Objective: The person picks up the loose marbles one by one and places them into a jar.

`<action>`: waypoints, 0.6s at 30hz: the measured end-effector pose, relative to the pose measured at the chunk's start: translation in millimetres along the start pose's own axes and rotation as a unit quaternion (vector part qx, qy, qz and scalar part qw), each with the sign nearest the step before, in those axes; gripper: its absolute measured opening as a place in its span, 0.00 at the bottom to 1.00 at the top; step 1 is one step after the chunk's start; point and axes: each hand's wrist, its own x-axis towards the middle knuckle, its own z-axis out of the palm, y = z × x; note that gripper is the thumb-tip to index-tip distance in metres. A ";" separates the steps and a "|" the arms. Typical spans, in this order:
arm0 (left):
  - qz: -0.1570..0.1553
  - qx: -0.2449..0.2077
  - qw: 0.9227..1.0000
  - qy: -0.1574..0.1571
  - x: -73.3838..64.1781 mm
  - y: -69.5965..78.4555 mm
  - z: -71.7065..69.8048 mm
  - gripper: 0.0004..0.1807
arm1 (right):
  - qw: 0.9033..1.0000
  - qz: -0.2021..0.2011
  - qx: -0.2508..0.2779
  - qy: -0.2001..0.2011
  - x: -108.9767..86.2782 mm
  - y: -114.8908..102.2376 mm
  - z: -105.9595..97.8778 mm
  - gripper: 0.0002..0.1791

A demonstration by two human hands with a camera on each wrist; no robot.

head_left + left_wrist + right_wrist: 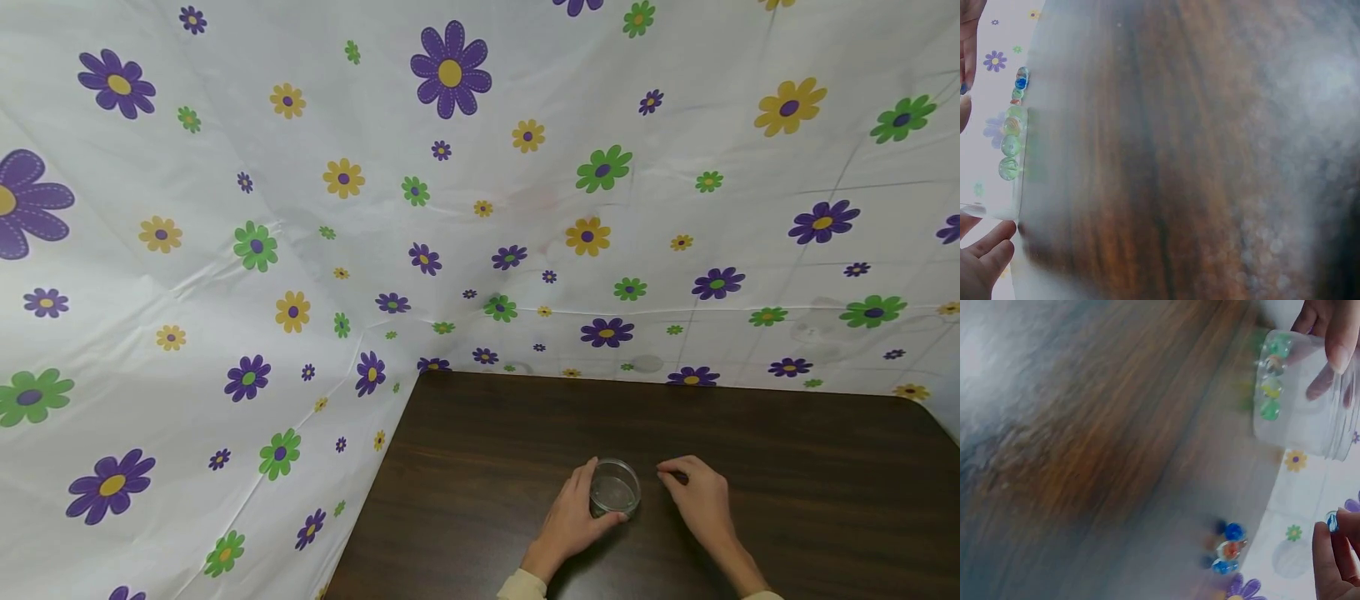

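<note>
A clear jar (615, 490) stands on the table, and my left hand (572, 518) grips it round the side. Several green, yellowish and brownish glass marbles (1271, 387) lie on the jar's bottom, seen through its wall in the right wrist view. To the right of the jar, my right hand (701, 498) is raised and pinches a clear-and-blue marble (1332, 522) between thumb and fingertips. Blue and orange-white marbles (1229, 550) sit on the table, apart from the jar. In the head view these marbles are too small to make out.
The dark wooden table (495, 442) runs back to a white flowered sheet (525, 183), which hangs behind it and along its left side. Both wrist views show much blurred tabletop.
</note>
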 end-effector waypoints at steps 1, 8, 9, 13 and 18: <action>0.001 0.000 1.000 0.000 0.1 -0.2 0.1 0.50 | 1.000 0.002 0.002 0.001 0.4 -2.7 0.2 0.10; -0.002 -0.005 1.000 -0.003 0.2 0.5 -1.4 0.50 | 0.999 -0.028 0.024 0.025 3.8 -21.5 5.0 0.12; -0.003 -0.005 1.000 -0.004 0.1 0.8 -1.7 0.50 | 0.999 -0.032 0.027 0.026 4.0 -23.5 6.0 0.13; -0.001 -0.008 1.000 -0.003 0.2 0.2 -1.2 0.50 | 0.999 -0.033 0.034 0.020 3.4 -30.8 10.5 0.13; 0.006 -0.010 1.000 0.000 0.4 -1.4 0.4 0.50 | 0.999 -0.028 0.043 0.004 1.7 -38.5 15.9 0.12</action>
